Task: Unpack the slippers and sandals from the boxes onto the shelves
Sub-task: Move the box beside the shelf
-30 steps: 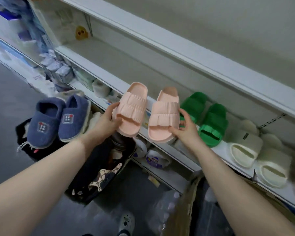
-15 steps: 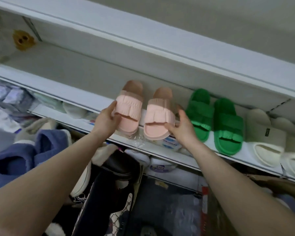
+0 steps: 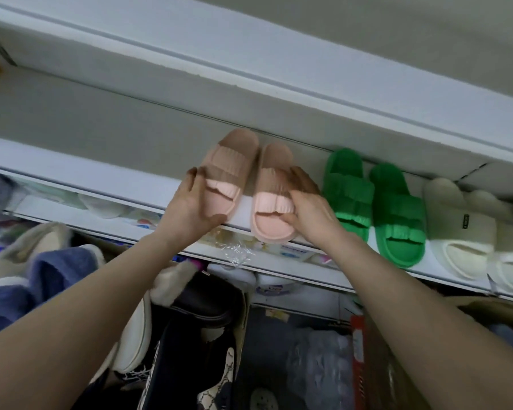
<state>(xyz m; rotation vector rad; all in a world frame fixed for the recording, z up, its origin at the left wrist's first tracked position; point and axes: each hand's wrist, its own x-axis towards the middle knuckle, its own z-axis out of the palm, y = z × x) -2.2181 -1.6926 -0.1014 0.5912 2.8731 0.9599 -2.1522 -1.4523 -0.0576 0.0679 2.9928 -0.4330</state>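
As both hands grip pink slippers (image 3: pixel 249 190) on shelf (image 3: pixel 71 176) | no legible txt

- Pair of pale pink foam slide slippers with ruffled straps (image 3: pixel 251 190): side by side on the white shelf (image 3: pixel 71 176), upright, their open ends overhanging its front edge.
- Pair of bright green foam slides (image 3: pixel 373 205): just right of the pink pair.
- Pair of cream foam slides (image 3: pixel 468 235): rightmost, near the shelf's right end.
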